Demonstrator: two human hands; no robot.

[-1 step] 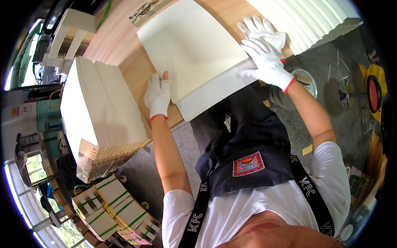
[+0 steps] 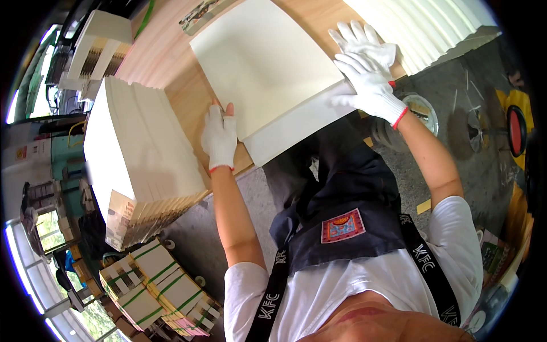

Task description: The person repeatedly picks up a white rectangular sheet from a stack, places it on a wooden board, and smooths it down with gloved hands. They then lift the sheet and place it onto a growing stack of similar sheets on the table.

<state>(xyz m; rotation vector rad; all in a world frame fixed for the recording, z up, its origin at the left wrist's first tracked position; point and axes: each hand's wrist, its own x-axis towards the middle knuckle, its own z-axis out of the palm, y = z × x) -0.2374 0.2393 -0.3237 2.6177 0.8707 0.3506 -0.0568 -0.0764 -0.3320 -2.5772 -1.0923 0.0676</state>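
Observation:
A pile of large white sheets (image 2: 268, 68) lies in front of me on the wooden table (image 2: 185, 97). Its pale near side (image 2: 299, 125) shows along the table's front edge. At its left edge rests my left hand (image 2: 219, 137), in a white glove with bare thumb and fingertips; it is open, thumb apart from the fingers. My right hand (image 2: 370, 88), also gloved, lies open at the pile's right near corner, fingers stretched out and thumb along the side. Just beyond it, a loose white glove (image 2: 364, 43) is spread on the table, partly covered by this hand.
A tall stack of white sheets (image 2: 145, 137) stands left of the pile; another wavy stack (image 2: 421, 25) is at the far right. Strapped bundles (image 2: 156, 285) sit on the floor at lower left. A round clear container (image 2: 421, 111) stands below the table's right edge.
My left hand has slid slightly toward me along the pile's left edge. My right hand and the sheets look nearly the same.

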